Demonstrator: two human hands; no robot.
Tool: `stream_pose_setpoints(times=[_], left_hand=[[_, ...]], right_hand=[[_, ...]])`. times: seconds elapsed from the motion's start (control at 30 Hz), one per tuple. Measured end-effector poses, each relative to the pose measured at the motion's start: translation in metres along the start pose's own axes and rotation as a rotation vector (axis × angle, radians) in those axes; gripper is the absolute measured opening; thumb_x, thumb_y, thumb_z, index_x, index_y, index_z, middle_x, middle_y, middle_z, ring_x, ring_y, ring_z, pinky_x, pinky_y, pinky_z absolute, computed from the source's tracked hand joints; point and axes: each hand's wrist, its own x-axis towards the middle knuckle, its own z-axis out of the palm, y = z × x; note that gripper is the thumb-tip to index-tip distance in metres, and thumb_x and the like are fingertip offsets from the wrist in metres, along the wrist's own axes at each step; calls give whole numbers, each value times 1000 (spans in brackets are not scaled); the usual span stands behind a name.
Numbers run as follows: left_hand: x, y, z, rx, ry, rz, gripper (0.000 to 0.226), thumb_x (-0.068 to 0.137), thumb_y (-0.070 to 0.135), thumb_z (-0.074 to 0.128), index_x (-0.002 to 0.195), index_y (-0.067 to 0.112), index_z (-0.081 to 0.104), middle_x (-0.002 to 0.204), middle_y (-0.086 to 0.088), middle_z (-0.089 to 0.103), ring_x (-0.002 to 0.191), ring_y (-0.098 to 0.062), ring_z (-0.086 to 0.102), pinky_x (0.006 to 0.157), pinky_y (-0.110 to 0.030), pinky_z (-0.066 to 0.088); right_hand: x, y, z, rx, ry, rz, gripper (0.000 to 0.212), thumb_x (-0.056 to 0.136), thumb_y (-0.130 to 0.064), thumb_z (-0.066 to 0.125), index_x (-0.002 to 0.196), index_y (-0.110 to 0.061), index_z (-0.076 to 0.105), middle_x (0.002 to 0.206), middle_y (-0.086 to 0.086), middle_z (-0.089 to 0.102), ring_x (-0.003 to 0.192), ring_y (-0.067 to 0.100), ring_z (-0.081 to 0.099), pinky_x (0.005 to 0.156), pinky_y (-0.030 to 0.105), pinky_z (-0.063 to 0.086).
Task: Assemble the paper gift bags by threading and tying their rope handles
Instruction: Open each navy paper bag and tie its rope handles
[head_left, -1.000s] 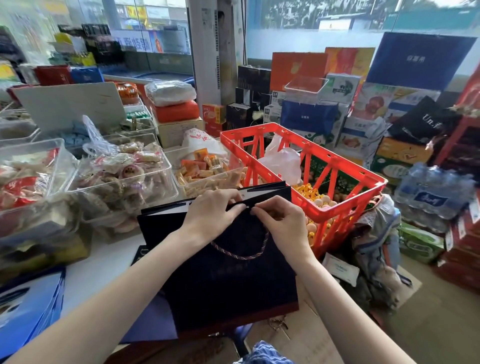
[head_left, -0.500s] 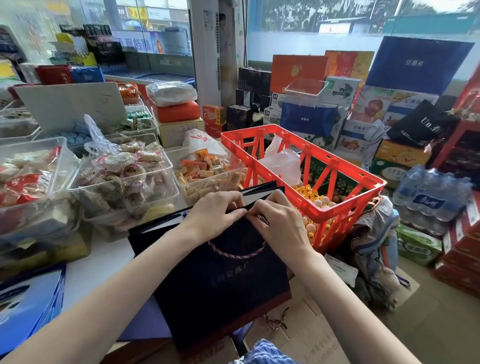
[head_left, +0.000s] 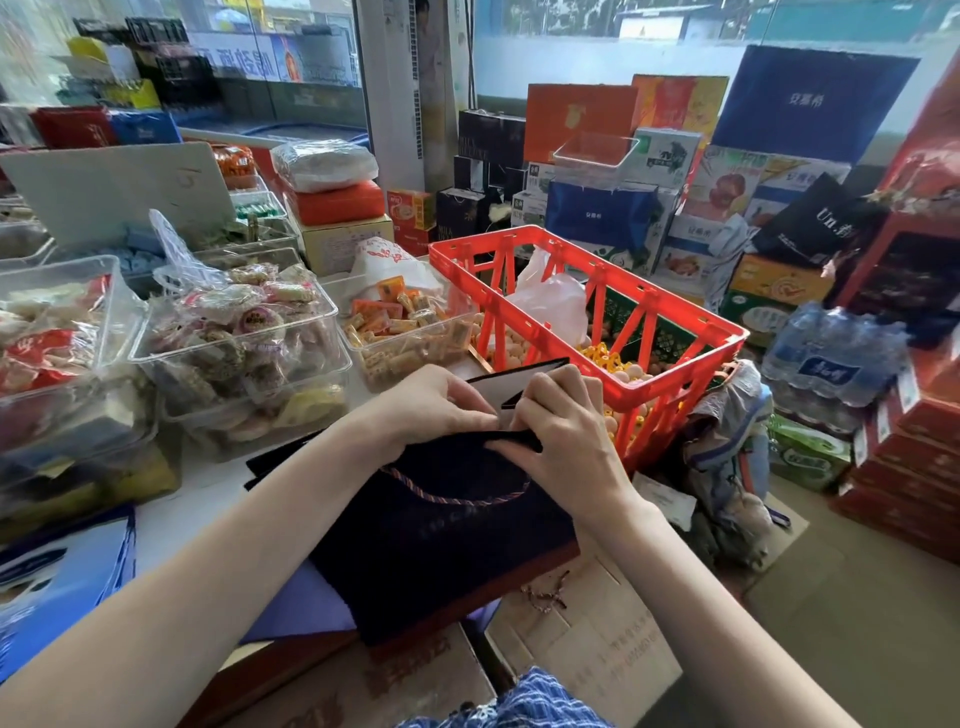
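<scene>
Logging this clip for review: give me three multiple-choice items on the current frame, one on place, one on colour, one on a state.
1. Where is the red crate? A left of the hands B right of and behind the hands C under the bag
2. The gift bag is A dark navy B yellow C white
3. The rope handle A lies on the floor B hangs in a loop on the bag's front C is absent

B: it stands past the right hand.
A: its front panel is dark.
B: the loop sags below the left hand.
</scene>
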Motion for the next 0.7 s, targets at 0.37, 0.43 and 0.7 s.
stream_pose_setpoints(times=[0.37,0.43,0.7], left_hand=[[-33,-16,0,-162,54,80,17,86,12,64,94,-4,64,84,-16,71,67,-16,69,65,-22,56],[-39,-17,-10,-68,180,182,18,85,16,65,94,0,63,86,-12,72,72,-19,70,68,-28,58],[-60,-52,-15,666,295,306,19,90,22,59,106,14,67,104,-3,67,103,-24,57,82,-31,40]], right_hand=[[-8,-26,-28,-10,-175,22,29,66,-35,71,65,-7,64,78,1,56,87,15,35,75,36,33],[-11,-33,-29,-27,-165,25,30,66,-34,72,62,-6,63,76,0,54,87,15,35,75,35,33],[-6,-43,-58,205,-392,166,33,73,-46,71,62,-17,59,75,-14,48,82,13,41,74,25,37]])
